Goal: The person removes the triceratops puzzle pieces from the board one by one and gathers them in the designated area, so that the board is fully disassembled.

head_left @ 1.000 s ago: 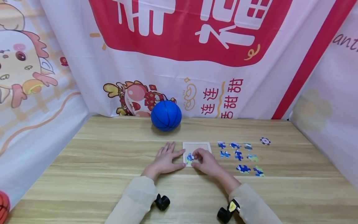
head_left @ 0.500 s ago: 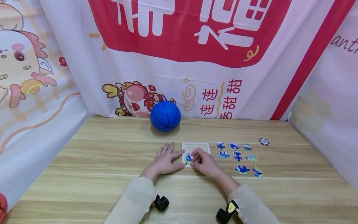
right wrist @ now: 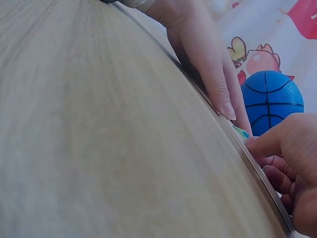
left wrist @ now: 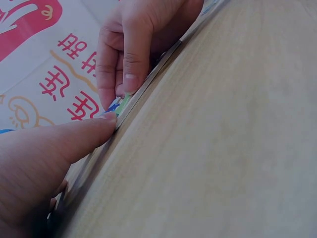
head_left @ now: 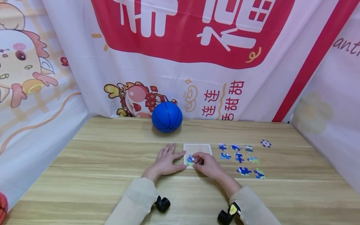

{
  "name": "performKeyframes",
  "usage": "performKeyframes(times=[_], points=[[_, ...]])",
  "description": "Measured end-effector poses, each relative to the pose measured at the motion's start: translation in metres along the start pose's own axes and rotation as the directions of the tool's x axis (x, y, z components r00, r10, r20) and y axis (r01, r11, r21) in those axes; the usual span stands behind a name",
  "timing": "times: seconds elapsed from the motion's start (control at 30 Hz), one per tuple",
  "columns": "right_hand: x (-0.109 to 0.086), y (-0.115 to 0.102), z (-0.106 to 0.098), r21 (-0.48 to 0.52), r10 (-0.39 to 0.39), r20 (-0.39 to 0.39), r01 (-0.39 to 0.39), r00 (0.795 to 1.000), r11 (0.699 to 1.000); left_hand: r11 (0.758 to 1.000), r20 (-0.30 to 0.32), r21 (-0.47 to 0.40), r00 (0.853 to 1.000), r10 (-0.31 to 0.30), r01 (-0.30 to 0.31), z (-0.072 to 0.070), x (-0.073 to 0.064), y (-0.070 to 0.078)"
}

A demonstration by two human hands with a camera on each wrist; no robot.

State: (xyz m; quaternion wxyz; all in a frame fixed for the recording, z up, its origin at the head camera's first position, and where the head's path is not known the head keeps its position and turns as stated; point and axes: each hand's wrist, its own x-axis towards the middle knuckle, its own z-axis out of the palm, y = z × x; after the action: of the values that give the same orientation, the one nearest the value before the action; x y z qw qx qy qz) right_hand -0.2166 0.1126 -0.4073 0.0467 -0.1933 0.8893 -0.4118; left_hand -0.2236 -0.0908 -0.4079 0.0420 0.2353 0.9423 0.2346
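A small square puzzle tray with a pale rim lies mid-table. In its lower left corner is a blue-and-green jigsaw piece, partly covered by fingers. My left hand lies spread at the tray's left side, with thumb and forefinger tips on the rim. My right hand reaches over the tray from the right, thumb and curled fingers pinching the jigsaw piece. In the left wrist view the right thumb comes down on the piece's green part, close to the left thumb tip. The right wrist view shows only a sliver of the piece.
Several loose jigsaw pieces lie in rough rows right of the tray, a round poker chip beyond them. A blue mini basketball stands at the back against the printed cloth. A red ball shows at the left edge.
Both hands keep nearly the same place. The right fingers shift only slightly over the jigsaw piece, and the whole view sways a little.
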Motion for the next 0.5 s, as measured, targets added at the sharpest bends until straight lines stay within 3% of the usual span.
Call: performKeyframes(times=[0.5], points=[[-0.002,-0.0018,0.0012,0.012,-0.05,-0.034,0.05,0.998,0.999,1.0,-0.005,0.008,1.0,0.001,-0.001,0.0012,0.0006,-0.0001]])
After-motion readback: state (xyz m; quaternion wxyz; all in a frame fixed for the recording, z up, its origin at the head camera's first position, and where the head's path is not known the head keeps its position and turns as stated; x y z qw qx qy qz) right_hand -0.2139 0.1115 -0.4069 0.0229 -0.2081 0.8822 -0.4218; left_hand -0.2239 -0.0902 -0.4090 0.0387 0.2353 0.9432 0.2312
